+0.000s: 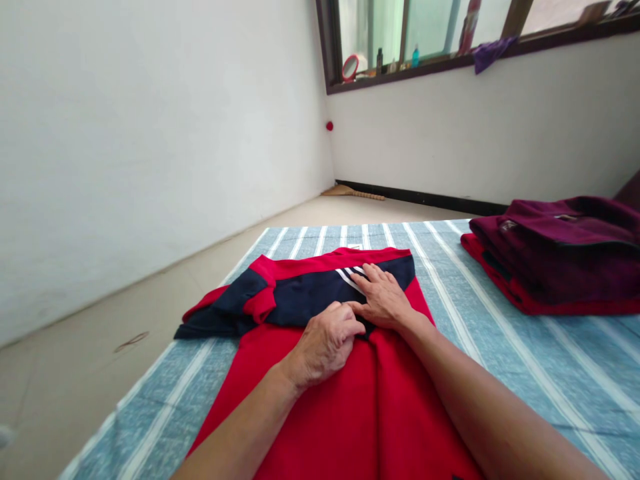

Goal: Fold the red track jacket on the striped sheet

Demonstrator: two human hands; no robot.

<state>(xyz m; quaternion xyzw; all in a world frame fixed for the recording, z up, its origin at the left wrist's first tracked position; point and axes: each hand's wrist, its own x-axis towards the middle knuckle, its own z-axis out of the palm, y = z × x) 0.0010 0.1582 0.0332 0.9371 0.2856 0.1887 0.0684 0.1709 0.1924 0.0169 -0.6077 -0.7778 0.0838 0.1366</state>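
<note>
A red and navy sports top (325,413) with white stripes lies spread on the bed, its collar end away from me. Its left sleeve (220,313) sticks out toward the bed's edge. My left hand (325,343) is closed at the lower border of the navy band, its fingers curled into the cloth of the top. Just right of it, my right hand (383,297) lies flat on the navy part with fingers stretched out, partly covering the white stripes. The two hands almost meet. A crease runs down the red cloth between my forearms.
Folded clothes, purple (555,247) over red (530,303), are stacked on the right of the blue striped bedcover (445,287). Beyond the bed are tiled floor (220,257), white walls and a broom (355,193) in the corner. The windowsill holds a mirror (351,67) and bottles.
</note>
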